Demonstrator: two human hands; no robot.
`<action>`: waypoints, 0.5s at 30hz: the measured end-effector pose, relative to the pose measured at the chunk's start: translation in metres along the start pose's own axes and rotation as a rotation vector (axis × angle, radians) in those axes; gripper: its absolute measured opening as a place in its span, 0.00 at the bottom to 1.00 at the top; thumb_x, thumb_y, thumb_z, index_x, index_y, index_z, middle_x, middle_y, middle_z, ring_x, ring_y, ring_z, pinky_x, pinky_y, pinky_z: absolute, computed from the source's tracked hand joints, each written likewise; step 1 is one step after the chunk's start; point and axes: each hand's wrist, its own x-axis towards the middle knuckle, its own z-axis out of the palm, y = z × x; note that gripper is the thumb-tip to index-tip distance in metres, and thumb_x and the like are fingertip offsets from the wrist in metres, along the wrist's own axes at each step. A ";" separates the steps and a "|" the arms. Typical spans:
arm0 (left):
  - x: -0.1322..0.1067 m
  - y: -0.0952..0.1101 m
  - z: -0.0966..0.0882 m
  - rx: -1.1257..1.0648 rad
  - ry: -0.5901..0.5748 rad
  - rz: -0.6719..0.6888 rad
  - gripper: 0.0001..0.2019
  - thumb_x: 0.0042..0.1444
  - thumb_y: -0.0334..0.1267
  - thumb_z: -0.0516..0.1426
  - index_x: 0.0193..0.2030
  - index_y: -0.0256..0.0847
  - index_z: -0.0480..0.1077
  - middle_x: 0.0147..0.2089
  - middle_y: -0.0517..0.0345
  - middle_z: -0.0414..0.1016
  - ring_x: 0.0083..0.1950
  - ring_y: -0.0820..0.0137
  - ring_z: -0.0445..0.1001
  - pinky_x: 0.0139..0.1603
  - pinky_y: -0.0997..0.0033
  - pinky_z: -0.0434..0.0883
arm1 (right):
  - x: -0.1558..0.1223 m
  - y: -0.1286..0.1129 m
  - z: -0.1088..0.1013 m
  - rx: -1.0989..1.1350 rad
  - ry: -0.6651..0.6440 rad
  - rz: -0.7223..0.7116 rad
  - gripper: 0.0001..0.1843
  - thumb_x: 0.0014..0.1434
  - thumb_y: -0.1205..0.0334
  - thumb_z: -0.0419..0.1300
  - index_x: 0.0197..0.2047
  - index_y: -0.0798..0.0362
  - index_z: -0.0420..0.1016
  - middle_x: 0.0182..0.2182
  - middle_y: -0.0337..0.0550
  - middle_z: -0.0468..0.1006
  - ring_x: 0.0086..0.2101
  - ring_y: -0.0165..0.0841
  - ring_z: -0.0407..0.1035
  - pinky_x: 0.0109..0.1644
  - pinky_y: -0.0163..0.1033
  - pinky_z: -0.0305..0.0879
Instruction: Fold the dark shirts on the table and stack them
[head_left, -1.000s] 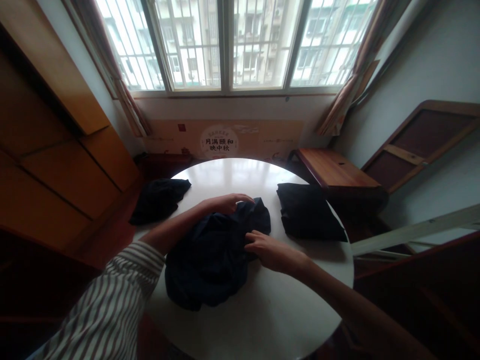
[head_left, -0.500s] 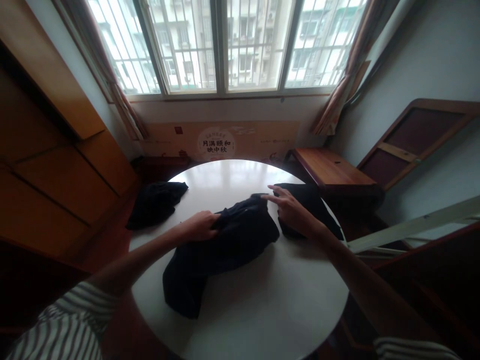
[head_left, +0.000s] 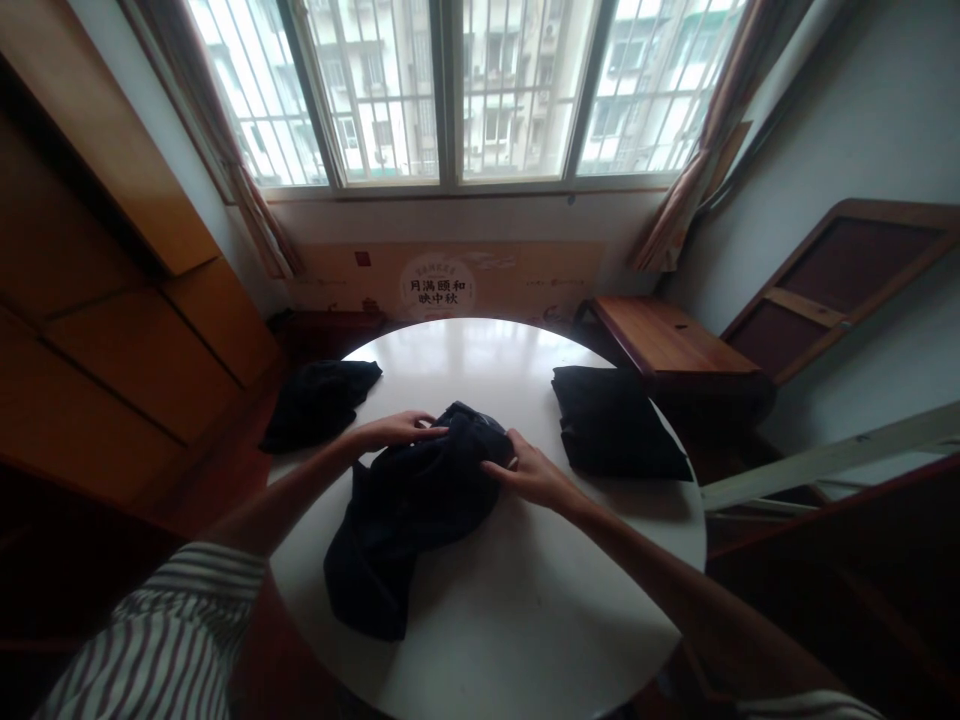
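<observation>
A crumpled dark navy garment [head_left: 427, 500] lies across the middle of the round white table [head_left: 525, 620], one end stretching toward the near left. Its exact kind is unclear. My left hand [head_left: 405, 428] grips the garment's upper left edge between thumb and fingers. On the other side, my right hand [head_left: 531, 472] pinches the right edge, thumb below and fingers above. The cloth between my hands is bunched, with an opening or band at its far end.
A folded black cloth [head_left: 615, 425] lies flat at the table's right edge. Another rumpled black cloth [head_left: 319, 400] hangs partly over the left edge. Beyond the table stand a wooden bench [head_left: 675, 335] at right and wooden cabinets [head_left: 150, 340] at left.
My right hand has come left and nearer, from beside the folded black cloth onto the garment. The garment's far right part has been drawn in and bunched between my hands.
</observation>
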 end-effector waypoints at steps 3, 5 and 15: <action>-0.008 -0.002 0.010 -0.077 -0.231 0.119 0.22 0.44 0.52 0.68 0.42 0.39 0.78 0.42 0.53 0.81 0.46 0.59 0.77 0.47 0.66 0.73 | 0.001 -0.006 -0.004 0.177 0.064 -0.083 0.19 0.53 0.53 0.64 0.38 0.50 0.58 0.33 0.40 0.75 0.33 0.35 0.73 0.33 0.37 0.67; -0.023 -0.002 0.013 -0.138 -0.360 0.147 0.21 0.46 0.50 0.67 0.44 0.40 0.78 0.43 0.55 0.81 0.47 0.59 0.77 0.49 0.64 0.73 | -0.001 -0.013 -0.020 0.304 0.048 -0.166 0.18 0.51 0.57 0.63 0.39 0.49 0.57 0.35 0.39 0.73 0.34 0.34 0.72 0.33 0.35 0.67; -0.055 0.018 -0.003 0.256 0.579 0.647 0.11 0.54 0.29 0.55 0.45 0.40 0.70 0.51 0.50 0.74 0.52 0.63 0.73 0.54 0.61 0.70 | 0.002 -0.006 -0.084 -0.018 0.297 -0.610 0.19 0.44 0.76 0.49 0.35 0.51 0.75 0.44 0.47 0.68 0.45 0.39 0.67 0.48 0.44 0.67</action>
